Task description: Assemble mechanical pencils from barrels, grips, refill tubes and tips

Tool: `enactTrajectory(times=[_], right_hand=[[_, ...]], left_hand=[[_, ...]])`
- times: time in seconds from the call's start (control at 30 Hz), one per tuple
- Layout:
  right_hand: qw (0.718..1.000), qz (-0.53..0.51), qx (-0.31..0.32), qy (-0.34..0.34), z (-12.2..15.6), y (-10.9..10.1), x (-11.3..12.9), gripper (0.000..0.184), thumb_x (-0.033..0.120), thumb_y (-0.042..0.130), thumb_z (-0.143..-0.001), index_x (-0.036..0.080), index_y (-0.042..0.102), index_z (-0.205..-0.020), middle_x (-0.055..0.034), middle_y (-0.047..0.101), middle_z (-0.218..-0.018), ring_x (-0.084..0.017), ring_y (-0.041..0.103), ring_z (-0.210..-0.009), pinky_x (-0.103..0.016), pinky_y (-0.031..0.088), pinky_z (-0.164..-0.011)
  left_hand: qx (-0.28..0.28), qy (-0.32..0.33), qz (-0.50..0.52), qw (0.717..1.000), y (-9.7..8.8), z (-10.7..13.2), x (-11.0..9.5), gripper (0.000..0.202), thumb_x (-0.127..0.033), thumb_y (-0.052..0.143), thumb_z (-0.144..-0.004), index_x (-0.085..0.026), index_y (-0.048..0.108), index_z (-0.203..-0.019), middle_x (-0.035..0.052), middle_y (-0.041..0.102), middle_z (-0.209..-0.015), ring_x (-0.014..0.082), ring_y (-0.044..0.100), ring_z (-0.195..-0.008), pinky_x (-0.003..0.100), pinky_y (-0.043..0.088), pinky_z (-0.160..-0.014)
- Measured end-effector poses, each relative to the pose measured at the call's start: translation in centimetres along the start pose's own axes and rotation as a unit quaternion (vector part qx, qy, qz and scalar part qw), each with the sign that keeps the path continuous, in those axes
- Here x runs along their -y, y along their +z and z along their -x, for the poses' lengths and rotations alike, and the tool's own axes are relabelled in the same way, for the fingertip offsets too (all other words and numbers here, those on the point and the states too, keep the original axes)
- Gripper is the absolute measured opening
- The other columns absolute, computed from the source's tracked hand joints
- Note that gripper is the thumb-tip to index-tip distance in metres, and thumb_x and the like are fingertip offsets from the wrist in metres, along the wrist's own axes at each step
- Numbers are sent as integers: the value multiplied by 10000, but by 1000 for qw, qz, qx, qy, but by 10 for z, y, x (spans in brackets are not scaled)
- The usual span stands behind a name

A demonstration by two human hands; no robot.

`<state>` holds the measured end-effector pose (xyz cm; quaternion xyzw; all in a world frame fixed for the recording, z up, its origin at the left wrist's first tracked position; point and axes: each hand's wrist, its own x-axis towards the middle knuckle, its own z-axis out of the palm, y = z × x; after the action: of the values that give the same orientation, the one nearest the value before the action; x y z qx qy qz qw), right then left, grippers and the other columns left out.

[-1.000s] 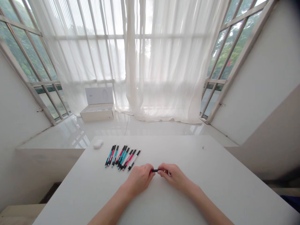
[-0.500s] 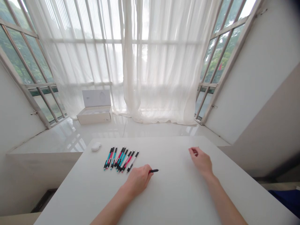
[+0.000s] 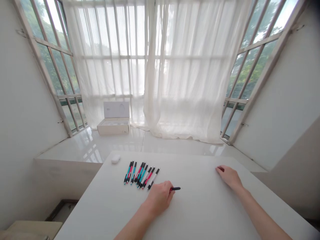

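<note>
My left hand (image 3: 160, 197) rests on the white table (image 3: 200, 216), closed round a red pen with a black tip (image 3: 175, 188) that points right. Just left of it, several pens (image 3: 141, 174) in teal, red and white lie side by side in a row. My right hand (image 3: 229, 176) lies on the table far to the right, near the far edge. Its fingers are drawn together over a small reddish bit at the fingertips that I cannot make out.
A small white rounded object (image 3: 115, 159) sits at the table's far left corner. Beyond the table, an open white box (image 3: 113, 126) stands on the glossy floor before sheer curtains and tall windows. The table's left edge drops to the floor.
Both hands met on the pen a second ago. My right hand has since pulled away to the right and settled on the table, while the left keeps the pen. The view has tilted and shifted.
</note>
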<state>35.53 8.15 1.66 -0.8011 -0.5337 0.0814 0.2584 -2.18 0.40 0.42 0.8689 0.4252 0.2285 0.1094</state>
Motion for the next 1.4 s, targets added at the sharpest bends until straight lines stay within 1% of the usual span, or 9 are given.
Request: enactTrajectory(times=[0.1,0.17,0.23,0.37,0.6,0.97,1.1,1.27,1.4], right_hand=[[991,-81,70,-85,37,19,29,357,498,512,-789,205,716,-799,-55,708,-707,-205,631,-644,-297,487,-570],[950,-231,157,-139,70,33,51,405,542,552,-780,177,714,-846,-56,697,-700,-182,596,-592,-271,433,-475],[917,-297,215,-159,101,44,71,378,532,625,-752,182,710,-867,-29,675,-647,-164,580,-567,-253,409,-456],[903,-327,223,-168,134,49,91,295,471,671,-748,194,714,-839,-14,677,-674,-155,590,-606,-273,456,-564],[916,-293,200,-186,140,45,94,254,432,640,-778,206,725,-857,-15,679,-718,-157,581,-639,-270,436,-566],[918,-256,202,-226,152,40,105,224,379,571,-814,222,726,-853,-22,713,-753,-172,610,-686,-274,454,-594],[917,-237,196,-252,153,43,103,264,414,539,-850,216,710,-822,-20,706,-723,-167,598,-657,-268,432,-577],[919,-192,186,-291,156,45,101,443,420,383,-946,193,608,-640,-4,616,-591,-136,521,-554,-267,400,-560],[911,-201,186,-309,156,43,99,250,410,473,-915,209,622,-897,-19,668,-795,-137,554,-618,-254,428,-568]], left_hand=[[-22,3,5,1000,3,-1,1,37,-215,483,-931,-211,510,-955,34,675,-892,185,639,-756,260,442,-640],[-25,10,4,1000,4,-1,2,44,-207,481,-931,-212,511,-963,32,674,-907,185,639,-767,262,437,-643],[-24,13,0,1000,5,-1,1,44,-209,481,-930,-212,512,-961,32,672,-912,186,637,-766,262,429,-635],[-20,12,-6,1000,3,0,0,53,-213,467,-936,-210,517,-954,26,671,-902,183,633,-748,265,420,-623],[-19,38,-14,999,1,1,0,69,-220,452,-945,-208,515,-970,14,663,-870,178,628,-726,268,407,-608],[-29,73,-13,997,3,2,3,58,-214,443,-951,-210,497,-970,9,653,-846,169,620,-720,258,394,-597],[-38,88,-5,995,4,3,3,52,-205,450,-949,-208,498,-970,8,649,-838,161,615,-698,253,400,-593],[-41,110,-4,993,3,3,1,35,-185,472,-939,-202,502,-949,8,644,-825,157,612,-691,249,407,-596],[-48,98,-8,994,3,3,0,39,-187,475,-940,-197,510,-954,13,642,-828,158,610,-685,251,415,-599]])
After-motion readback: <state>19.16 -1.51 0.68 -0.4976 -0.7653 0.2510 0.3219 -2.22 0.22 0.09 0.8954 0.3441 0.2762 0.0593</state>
